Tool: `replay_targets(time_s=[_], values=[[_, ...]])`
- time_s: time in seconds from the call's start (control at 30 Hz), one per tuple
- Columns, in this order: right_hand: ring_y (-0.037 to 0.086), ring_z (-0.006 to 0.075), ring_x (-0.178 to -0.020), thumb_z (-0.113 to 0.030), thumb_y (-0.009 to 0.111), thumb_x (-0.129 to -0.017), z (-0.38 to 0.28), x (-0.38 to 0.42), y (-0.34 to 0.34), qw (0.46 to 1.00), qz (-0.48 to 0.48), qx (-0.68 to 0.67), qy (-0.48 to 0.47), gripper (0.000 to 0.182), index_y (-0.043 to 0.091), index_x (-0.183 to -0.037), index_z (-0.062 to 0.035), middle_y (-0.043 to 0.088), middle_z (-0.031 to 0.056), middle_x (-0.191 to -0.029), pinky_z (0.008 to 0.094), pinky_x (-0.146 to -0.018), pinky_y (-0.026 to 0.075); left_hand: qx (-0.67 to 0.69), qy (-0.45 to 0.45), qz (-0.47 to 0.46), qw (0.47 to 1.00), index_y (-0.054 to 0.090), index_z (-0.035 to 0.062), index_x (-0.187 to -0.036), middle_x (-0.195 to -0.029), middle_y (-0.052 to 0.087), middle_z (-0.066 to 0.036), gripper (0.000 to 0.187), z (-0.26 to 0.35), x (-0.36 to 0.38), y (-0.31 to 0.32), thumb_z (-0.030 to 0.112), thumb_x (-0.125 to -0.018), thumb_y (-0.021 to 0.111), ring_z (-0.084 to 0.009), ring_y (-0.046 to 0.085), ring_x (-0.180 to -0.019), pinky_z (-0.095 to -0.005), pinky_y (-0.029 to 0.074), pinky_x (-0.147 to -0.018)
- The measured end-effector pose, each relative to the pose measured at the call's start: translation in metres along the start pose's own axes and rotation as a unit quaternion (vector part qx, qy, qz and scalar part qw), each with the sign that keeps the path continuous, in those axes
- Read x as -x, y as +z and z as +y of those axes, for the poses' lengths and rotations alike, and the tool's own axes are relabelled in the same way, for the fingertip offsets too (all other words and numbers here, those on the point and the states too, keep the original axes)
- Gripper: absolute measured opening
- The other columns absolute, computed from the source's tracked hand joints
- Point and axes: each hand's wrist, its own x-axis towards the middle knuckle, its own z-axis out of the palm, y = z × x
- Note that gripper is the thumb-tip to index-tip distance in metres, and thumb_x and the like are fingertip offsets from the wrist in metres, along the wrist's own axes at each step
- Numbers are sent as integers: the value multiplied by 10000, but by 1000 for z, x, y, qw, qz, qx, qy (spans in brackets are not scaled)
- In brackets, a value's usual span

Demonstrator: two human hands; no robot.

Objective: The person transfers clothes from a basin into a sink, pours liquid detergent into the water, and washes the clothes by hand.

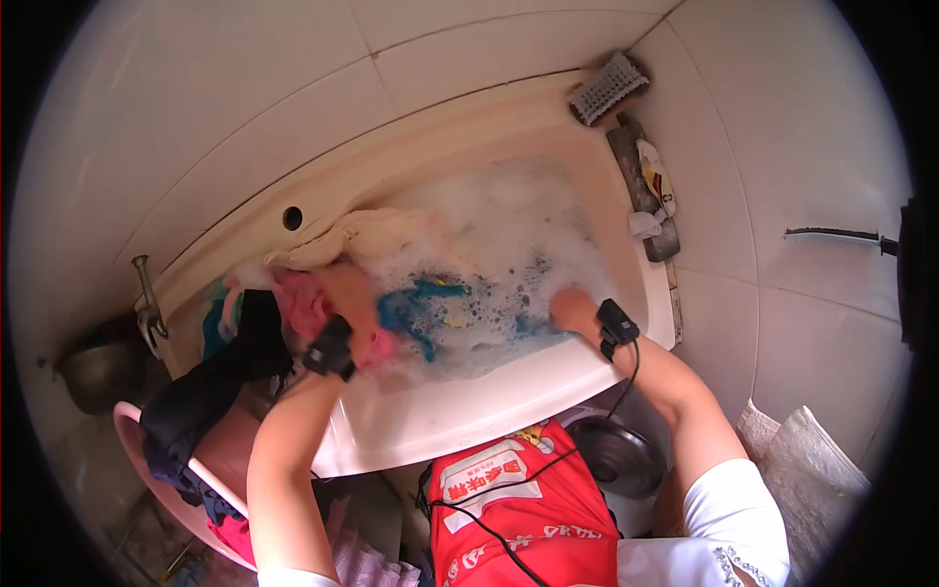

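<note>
A wide beige basin point(469, 406) holds cloudy, sudsy water point(518, 225). My left hand point(350, 293), smeared by motion, is over a pink cloth point(301, 301) at the basin's left part, and pink shows on both sides of it. Beside it a cream-coloured cloth point(377, 233) bulges out of the foam. My right hand point(575, 309) dips into the suds near the front right rim, its fingers hidden under the foam. Between the hands floats a blue cloth point(396, 311) with yellow patches, partly under water. Black garments point(220, 377) drape over the basin's left end.
A scrubbing brush point(608, 90) rests on the back right corner. Small packets point(653, 176) lie along the right ledge. At the lower left is a pink tub point(132, 430) with clothes; a metal tap point(149, 313) stands nearby. A dark round lid point(616, 455) is below the front rim.
</note>
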Motion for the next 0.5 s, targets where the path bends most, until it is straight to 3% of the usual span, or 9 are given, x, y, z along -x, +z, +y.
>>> replay_targets(time_s=[0.03, 0.1, 0.13, 0.2, 0.27, 0.33, 0.43, 0.47, 0.5], values=[[612, 317, -784, -207, 618, -623, -7, -8, 10, 998, 2, 40, -44, 211, 671, -775, -71, 640, 135, -757, 432, -678, 485, -113, 87, 64, 988, 558, 58, -1083, -1020, 569, -91, 316, 24, 2, 12, 59, -769, 519, -263, 549, -963, -439, 423, -917], [608, 313, -805, -190, 614, -620, -18, -23, 29, 993, -21, 49, -103, 218, 669, -793, -69, 641, 128, -793, 429, -697, 482, 305, 198, -161, 917, 570, 24, -1031, -1060, 563, -134, 217, 49, -30, 43, 83, -840, 485, -225, 544, -961, -329, 434, -843], [604, 309, -825, -173, 610, -616, -16, -32, 28, 984, -36, 66, -159, 229, 667, -811, -67, 642, 121, -830, 426, -716, 478, 304, 202, -158, 918, 570, 24, -1031, -1060, 563, -134, 217, 48, -47, 48, 83, -840, 485, -225, 544, -961, -329, 434, -843], [600, 318, -849, -172, 618, -615, -14, -33, 8, 979, 17, 56, -197, 244, 660, -827, -61, 636, 125, -874, 422, -735, 475, -163, 280, -91, 942, 560, 76, -1127, -1009, 591, -101, 396, 49, -68, 56, 130, -735, 550, -269, 544, -989, -431, 408, -927], [596, 328, -873, -171, 625, -613, -8, -17, -27, 968, 67, 40, -238, 260, 654, -844, -56, 630, 130, -918, 418, -754, 471, -162, 237, -105, 952, 556, 65, -1137, -1003, 594, -112, 402, 45, -75, 60, 145, -743, 554, -271, 548, -985, -429, 416, -915], [566, 336, -958, -180, 634, -622, 3, 3, -75, 967, 38, -231, -102, 304, 672, -890, -42, 612, 169, -991, 411, -809, 453, -163, 148, -141, 965, 548, 44, -1156, -990, 601, -136, 419, 36, -77, 57, 174, -758, 563, -274, 557, -976, -426, 434, -889], [577, 349, -964, -227, 614, -653, 29, -11, -9, 978, -78, -175, 77, 399, 627, -1000, -30, 613, 211, -999, 416, -825, 462, -168, 13, -195, 966, 537, 12, -1185, -970, 610, -171, 456, 26, -75, 50, 218, -781, 575, -279, 570, -963, -421, 460, -851], [601, 362, -913, -242, 606, -652, 36, -17, 19, 949, -163, -158, 219, 415, 614, -1009, -32, 622, 224, -966, 436, -790, 481, -247, 72, -162, 953, 498, 15, -1221, -1001, 601, -184, 491, 40, -67, 55, 240, -791, 576, -303, 539, -1026, -452, 417, -894], [610, 376, -893, -275, 568, -681, 42, -20, 64, 968, -107, -125, 190, 457, 587, -1068, -31, 627, 238, -944, 454, -784, 482, -323, 130, -127, 929, 459, 17, -1256, -1032, 592, -197, 530, 62, -51, 61, 263, -802, 577, -326, 508, -1089, -483, 375, -936]])
